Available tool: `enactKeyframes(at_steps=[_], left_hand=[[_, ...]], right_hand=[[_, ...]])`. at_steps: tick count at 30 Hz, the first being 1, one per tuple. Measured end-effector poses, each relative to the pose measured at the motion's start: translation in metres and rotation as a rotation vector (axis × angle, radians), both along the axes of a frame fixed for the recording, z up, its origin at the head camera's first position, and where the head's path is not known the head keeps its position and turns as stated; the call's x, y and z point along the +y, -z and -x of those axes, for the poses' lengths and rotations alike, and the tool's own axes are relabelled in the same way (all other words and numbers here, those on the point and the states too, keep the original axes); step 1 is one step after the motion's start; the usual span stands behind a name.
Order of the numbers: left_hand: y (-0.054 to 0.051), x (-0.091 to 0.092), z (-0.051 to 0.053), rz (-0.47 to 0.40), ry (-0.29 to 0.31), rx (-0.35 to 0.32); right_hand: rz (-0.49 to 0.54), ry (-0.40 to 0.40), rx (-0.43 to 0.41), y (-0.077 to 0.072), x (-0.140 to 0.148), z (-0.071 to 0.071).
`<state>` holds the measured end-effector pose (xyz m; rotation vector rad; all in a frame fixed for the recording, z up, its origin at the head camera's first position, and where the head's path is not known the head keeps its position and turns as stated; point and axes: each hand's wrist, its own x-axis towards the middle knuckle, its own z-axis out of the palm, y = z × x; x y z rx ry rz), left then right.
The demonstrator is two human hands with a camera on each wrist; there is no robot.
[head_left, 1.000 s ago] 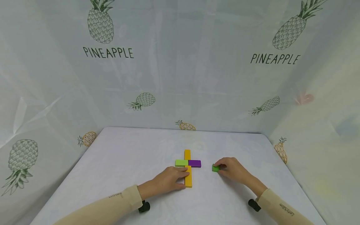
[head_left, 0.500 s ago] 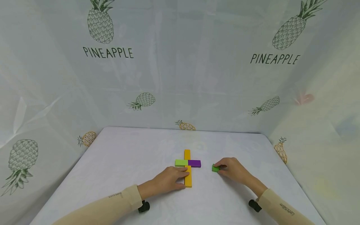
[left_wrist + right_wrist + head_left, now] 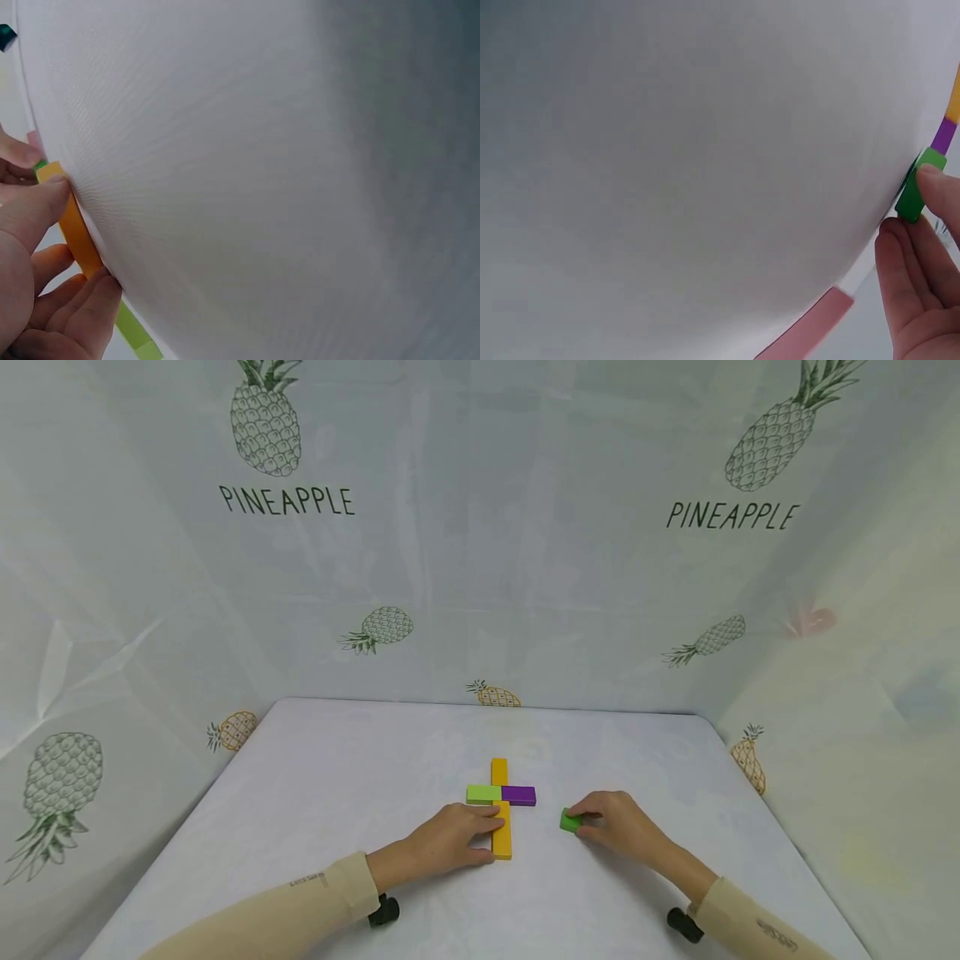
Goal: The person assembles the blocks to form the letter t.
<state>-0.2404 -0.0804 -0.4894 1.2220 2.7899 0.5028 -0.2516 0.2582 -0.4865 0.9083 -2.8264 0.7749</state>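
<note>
Yellow-orange, light green and purple blocks form a cross on the white table in the head view. My left hand [image 3: 453,842] holds the long orange block [image 3: 502,847] nearest me, thumb at its near end and fingers at the far part. Beyond it lie the light green block [image 3: 482,795], the purple block [image 3: 519,796] touching its right end, and another orange block [image 3: 499,771]. To the right of the cross, my right hand [image 3: 618,825] pinches a small green block [image 3: 569,820] between thumb and fingers. The right wrist view shows this green block [image 3: 911,196] tilted.
A pink straight-edged piece [image 3: 810,326] lies near the right hand in the right wrist view; I cannot make it out in the head view. White cloth printed with pineapples [image 3: 266,431] hangs behind the table [image 3: 337,760] and at both sides.
My right hand has moved a little toward me and slightly left with the green block, which has turned a bit. The left hand and the cross of blocks have stayed put.
</note>
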Motion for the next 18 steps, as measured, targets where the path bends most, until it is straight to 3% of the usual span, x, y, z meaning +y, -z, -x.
enactKeyframes(at_steps=[7, 18], left_hand=[[-0.001, 0.0, -0.001, -0.004, 0.004, 0.0], [0.0, 0.0, -0.001, -0.007, 0.009, -0.008]], right_hand=[[0.018, -0.036, 0.03, -0.004, -0.011, -0.016], [0.001, -0.008, -0.051, -0.005, -0.031, -0.036]])
